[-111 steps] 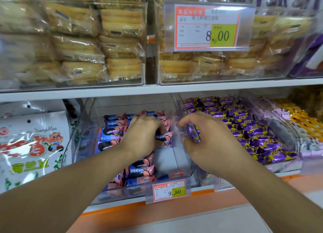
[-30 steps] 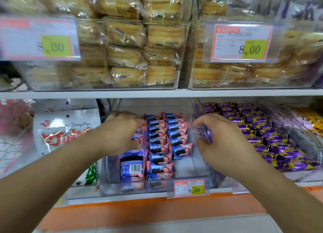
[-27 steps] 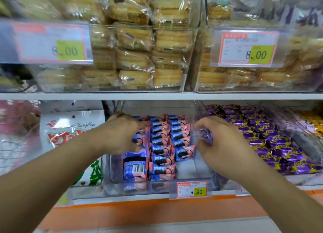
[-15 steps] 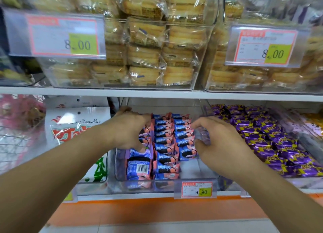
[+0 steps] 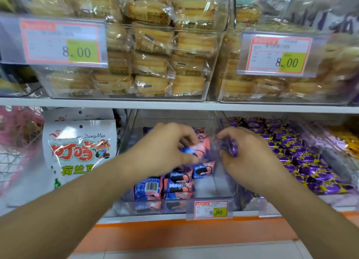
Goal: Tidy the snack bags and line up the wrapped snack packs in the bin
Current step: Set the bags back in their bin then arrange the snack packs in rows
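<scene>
My left fingers point(image 5: 189, 140) are pinched around one pink-and-blue wrapped snack pack point(image 5: 196, 149), lifted just above the rows in the clear bin point(image 5: 223, 184); its long axis runs roughly left to right, tilted a little up toward the right, though motion blur softens its edges. My left hand point(image 5: 167, 148) is inside the bin, over the back of the rows. My right fingers point(image 5: 226, 135) are curled tight over something purple and shiny point(image 5: 233, 149), seemingly a purple wrapped candy, pressed up against the bin's right wall; I cannot tell exactly how it is held. My right hand point(image 5: 250, 155) sits just beside that wall.

Below my left hand, the remaining packs point(image 5: 178, 181) lie in short rows, long axes across the bin, with one turned barcode-up at the front left point(image 5: 148, 187). They are glossy pink wrappers with blue panels and a dark round biscuit pictured.

The bin stands on a lower store shelf with an orange front edge point(image 5: 184, 233) and carries a 9.90 price tag point(image 5: 210, 209). To its right lies a bin of purple candies point(image 5: 303, 161), to its left a white snack bag with red lettering point(image 5: 79, 151). On the white shelf point(image 5: 116, 104) above, clear bins hold stacked yellow cakes point(image 5: 155, 64) behind 8.00 tags point(image 5: 64, 43).
</scene>
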